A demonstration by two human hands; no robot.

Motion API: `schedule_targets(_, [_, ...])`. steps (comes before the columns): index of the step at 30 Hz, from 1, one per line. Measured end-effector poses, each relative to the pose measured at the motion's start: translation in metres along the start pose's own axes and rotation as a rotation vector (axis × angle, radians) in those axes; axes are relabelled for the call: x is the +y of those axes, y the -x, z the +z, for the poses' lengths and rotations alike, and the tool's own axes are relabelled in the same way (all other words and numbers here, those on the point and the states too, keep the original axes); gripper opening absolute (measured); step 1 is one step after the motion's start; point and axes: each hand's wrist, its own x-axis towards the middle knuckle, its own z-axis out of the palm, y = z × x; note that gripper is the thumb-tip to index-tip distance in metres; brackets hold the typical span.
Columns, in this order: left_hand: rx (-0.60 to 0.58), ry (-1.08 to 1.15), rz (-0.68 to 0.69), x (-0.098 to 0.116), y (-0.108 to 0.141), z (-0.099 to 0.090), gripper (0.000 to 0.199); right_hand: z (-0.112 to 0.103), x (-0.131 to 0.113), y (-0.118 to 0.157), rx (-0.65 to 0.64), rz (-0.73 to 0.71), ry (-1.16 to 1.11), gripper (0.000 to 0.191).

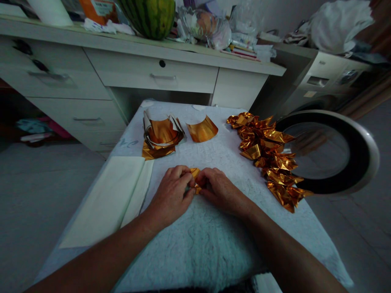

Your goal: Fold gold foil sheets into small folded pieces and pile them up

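Between my two hands is a small piece of gold foil paper point(195, 174), partly hidden by my fingers. My left hand point(174, 191) is closed on its left side, thumb and fingertips pinching. From the other side my right hand point(221, 189) pinches the same piece. Beyond my hands lies a single curved sheet of gold foil paper point(203, 129). To its left sits a curled stack of gold foil sheets point(161, 134) with pale backs. A row of folded gold foil pieces point(269, 156) runs down the right part of the cloth-covered table point(195, 244).
Folded white sheets point(106, 199) lie at the table's left. Behind stands a white desk with drawers point(161, 75), bearing a watermelon point(149, 18) and a glass bowl point(198, 24). At right, a washing machine's round door point(330, 150) hangs open close to the table edge.
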Motion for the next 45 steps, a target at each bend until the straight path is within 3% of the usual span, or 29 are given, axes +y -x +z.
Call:
schedule_targets(13, [-0.026,0.063,0.005,-0.003,0.0,-0.003,0.017,-0.002,-0.003,0.0,-0.009,0.016,-0.023,0.022])
schedule_targets(21, [-0.047,0.051,-0.024,-0.002,-0.001,-0.005,0.019,-0.006,0.008,0.0,-0.018,0.013,-0.24,0.03])
schedule_targets(28, [-0.043,0.047,-0.018,-0.001,-0.001,-0.005,0.02,-0.004,0.003,-0.002,-0.01,0.009,-0.159,0.021])
schedule_targets(34, [-0.037,0.043,0.0,-0.004,0.001,-0.004,0.015,0.0,-0.001,-0.003,0.005,0.02,-0.031,0.024])
schedule_targets(45, [-0.043,0.052,-0.028,-0.004,-0.001,-0.004,0.015,0.0,-0.005,-0.002,0.001,0.01,-0.008,0.016])
